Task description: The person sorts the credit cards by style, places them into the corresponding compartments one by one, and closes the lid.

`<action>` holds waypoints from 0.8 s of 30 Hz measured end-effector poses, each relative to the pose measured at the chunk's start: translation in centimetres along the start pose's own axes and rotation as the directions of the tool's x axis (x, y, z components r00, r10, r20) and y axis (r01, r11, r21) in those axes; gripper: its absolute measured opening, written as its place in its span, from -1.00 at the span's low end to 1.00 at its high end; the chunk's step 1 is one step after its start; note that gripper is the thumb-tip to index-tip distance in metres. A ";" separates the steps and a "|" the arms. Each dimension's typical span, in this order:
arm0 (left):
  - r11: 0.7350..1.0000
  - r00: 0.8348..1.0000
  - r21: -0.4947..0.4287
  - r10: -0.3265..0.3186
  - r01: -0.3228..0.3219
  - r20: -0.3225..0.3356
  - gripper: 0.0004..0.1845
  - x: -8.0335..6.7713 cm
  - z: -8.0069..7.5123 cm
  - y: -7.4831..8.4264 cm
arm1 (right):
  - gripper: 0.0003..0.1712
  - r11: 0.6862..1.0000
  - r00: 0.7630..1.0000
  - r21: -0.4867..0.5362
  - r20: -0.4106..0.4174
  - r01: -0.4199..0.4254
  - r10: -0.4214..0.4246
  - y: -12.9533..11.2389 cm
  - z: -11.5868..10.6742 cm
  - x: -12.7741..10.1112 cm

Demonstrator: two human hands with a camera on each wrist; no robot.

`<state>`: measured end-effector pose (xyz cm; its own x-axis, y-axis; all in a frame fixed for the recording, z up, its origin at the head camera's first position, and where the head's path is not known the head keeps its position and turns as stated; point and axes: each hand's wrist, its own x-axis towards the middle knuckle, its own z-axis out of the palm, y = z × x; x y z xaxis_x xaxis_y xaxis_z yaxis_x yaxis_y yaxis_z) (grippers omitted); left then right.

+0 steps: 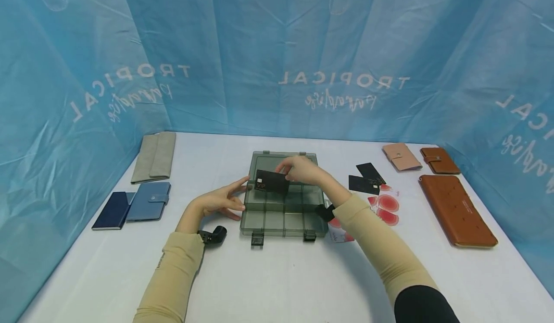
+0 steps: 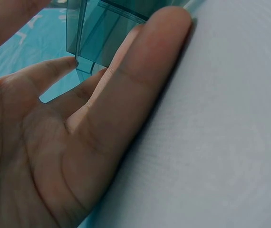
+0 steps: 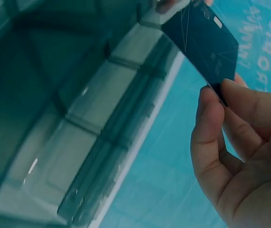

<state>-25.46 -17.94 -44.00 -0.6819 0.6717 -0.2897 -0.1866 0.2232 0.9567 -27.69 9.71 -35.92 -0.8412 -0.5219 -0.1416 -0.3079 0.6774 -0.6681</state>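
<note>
Card: a black VIP card (image 1: 271, 181) is held on edge above the left half of the compartment box, its face toward the camera; the right wrist view shows it tilted over the dividers.
Right hand: the right hand (image 1: 303, 169) pinches the card's right end between thumb and fingers, clamped on it; the card's far end points toward the left hand.
Left hand: the left hand (image 1: 220, 202) lies with straight, spread fingers (image 2: 140, 80) against the box's left wall, its little-finger side on the table; it holds nothing.
Box: the smoky clear compartment box (image 1: 283, 217) sits straight under the grip, lid open and lying back, two latches on the near edge.
Right of the grip: two more black cards (image 1: 365, 179), just beside them red-and-white cards (image 1: 383, 207), and one more partly under the right forearm.
Further right: a pink wallet (image 1: 401, 157), a small brown wallet (image 1: 439, 160) and a long brown wallet (image 1: 456, 210).
Left of the grip: a grey wallet (image 1: 155, 157), a blue wallet (image 1: 149, 201) and a navy wallet (image 1: 113, 211).
Surface: a white table (image 1: 277, 279), with blue printed sheeting (image 1: 277, 49) around it.
</note>
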 end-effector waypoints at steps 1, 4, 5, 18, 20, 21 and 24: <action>1.000 1.000 -0.001 0.000 0.000 -0.001 0.05 0.0 0.0 0.0 | -0.65 1.000 1.000 -0.008 0.008 -0.003 0.003 -0.2 0.3 0.2; 1.000 1.000 -0.004 0.004 -0.004 0.000 0.04 0.0 0.1 0.0 | -0.69 1.000 1.000 -0.028 0.029 -0.012 0.013 -0.6 1.0 0.5; 1.000 1.000 -0.004 0.005 -0.005 0.001 0.04 0.0 0.1 0.0 | -0.70 0.999 0.999 -0.042 0.036 -0.013 0.014 -0.7 1.2 0.6; 1.000 1.000 -0.002 0.007 -0.007 -0.004 0.03 0.0 0.1 0.0 | -0.69 0.945 0.992 -0.325 0.109 -0.027 0.066 -1.8 3.3 1.0; 1.000 1.000 0.002 0.006 -0.006 -0.005 0.03 0.0 0.1 0.0 | -0.65 0.921 0.985 -0.386 0.133 -0.046 0.105 -2.0 3.5 0.9; 1.000 1.000 0.005 0.008 -0.008 -0.006 0.03 0.0 0.1 0.0 | -0.63 0.913 0.982 -0.404 0.143 -0.058 0.126 -2.2 3.6 0.8; 1.000 1.000 0.013 0.007 -0.007 -0.011 0.03 0.0 0.2 0.0 | -0.60 0.906 0.970 -0.413 0.163 -0.098 0.179 -2.6 3.8 0.8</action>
<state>-25.30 -17.81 -43.97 -0.6907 0.6656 -0.2827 -0.1728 0.2277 0.9583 -25.88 5.60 -37.09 -0.7988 -0.4695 -0.3761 -0.3799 0.8785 -0.2897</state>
